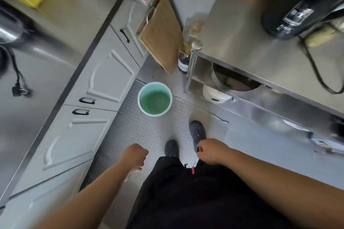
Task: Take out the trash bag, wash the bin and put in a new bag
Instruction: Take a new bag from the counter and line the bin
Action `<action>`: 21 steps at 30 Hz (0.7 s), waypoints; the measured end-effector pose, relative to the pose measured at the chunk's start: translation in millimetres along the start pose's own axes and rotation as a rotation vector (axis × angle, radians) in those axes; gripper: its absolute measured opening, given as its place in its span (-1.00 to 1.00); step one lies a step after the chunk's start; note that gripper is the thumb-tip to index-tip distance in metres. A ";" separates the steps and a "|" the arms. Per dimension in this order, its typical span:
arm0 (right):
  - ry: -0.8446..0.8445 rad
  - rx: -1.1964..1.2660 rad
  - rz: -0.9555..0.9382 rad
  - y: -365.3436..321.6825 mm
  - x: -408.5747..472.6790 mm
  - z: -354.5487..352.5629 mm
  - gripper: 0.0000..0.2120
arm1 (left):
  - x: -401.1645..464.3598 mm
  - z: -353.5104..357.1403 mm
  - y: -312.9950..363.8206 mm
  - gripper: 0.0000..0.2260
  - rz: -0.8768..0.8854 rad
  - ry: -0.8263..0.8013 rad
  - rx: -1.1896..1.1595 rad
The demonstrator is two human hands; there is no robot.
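A round mint-green bin (155, 98) stands upright on the patterned metal floor ahead of my feet, with no bag in it and its inside bare. My left hand (135, 158) hangs low left of my legs, fingers loosely curled, nothing visible in it. My right hand (208, 151) is over my right shoe and pinches a small dark thing (197, 148) at its fingertips; I cannot tell what it is. A black mass (195, 191) with a pink tag (193, 170) fills the frame's bottom; clothing or bag, I cannot tell.
White cabinet doors (104, 80) run along the left under a steel counter. A steel table (260, 46) with a black appliance (301, 5) stands right. A wooden board (162, 33) and a dark bottle (183, 61) stand behind the bin.
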State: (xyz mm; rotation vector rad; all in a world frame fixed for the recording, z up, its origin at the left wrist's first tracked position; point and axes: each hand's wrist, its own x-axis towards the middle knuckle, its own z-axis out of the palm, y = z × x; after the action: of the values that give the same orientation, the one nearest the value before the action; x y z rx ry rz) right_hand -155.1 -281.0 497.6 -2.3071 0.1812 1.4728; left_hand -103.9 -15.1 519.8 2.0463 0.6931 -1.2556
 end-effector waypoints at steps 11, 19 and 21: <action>0.262 0.513 0.210 21.2 -87.3 43.0 -0.69 | -4.4 -45.8 -48.5 -0.86 -0.100 -0.078 0.240; 0.386 0.857 0.442 103.2 -141.4 88.3 -0.62 | 2.4 -18.3 17.1 -0.89 0.081 0.033 0.427; 0.415 0.927 0.483 126.4 -154.1 107.6 -0.63 | -2.9 0.6 38.7 -0.87 0.122 0.019 0.493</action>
State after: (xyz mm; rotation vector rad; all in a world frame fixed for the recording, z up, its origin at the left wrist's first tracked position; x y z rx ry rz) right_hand -353.0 -369.6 563.2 -1.7720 1.3017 0.7597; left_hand -77.9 -41.4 531.4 2.4500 0.2730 -1.4407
